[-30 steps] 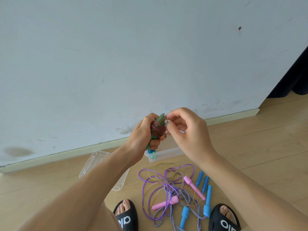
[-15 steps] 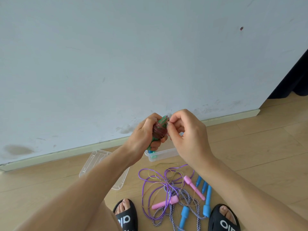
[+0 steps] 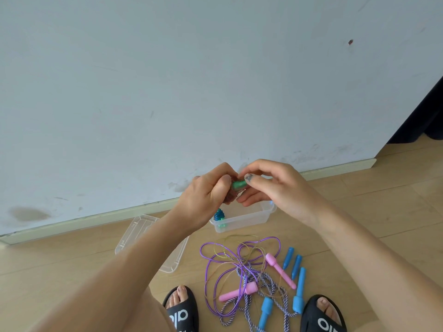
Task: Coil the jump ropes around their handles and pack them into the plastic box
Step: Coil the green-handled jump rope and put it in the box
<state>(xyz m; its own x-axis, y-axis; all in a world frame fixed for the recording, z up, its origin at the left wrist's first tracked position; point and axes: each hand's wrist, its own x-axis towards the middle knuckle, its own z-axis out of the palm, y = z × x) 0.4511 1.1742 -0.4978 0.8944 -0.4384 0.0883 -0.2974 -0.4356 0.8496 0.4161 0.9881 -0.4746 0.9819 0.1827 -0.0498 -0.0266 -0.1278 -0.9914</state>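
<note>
Wood floor (image 3: 72,279), pale wall (image 3: 191,80) with skirting behind box (image 3: 242,221). Lid (image 3: 143,238) lay left of box; loose ropes (image 3: 242,262), pink (image 3: 239,292) and blue handles (image 3: 299,291) lay in front of box, between sandalled feet (image 3: 182,310). Coiled blue bundle (image 3: 219,215) sat inside box.

Left hand (image 3: 206,195) curled round green handles (image 3: 238,185), above box. Right hand (image 3: 275,185) pinched bundle's end. Compared with half a second before: bundle tipped from upright to near level, coil now hidden by fingers.
</note>
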